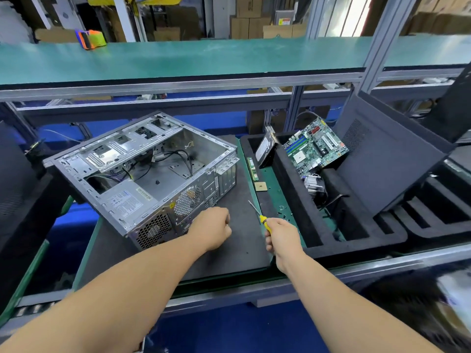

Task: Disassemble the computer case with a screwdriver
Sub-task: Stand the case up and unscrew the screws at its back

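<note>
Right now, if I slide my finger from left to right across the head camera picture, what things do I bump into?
Computer case → left hand → memory stick → screwdriver held by the right hand → motherboard → dark side panel.

Bare dark mat (242, 240) lies open between the computer case (142, 174) and the foam tray (293, 184).
</note>
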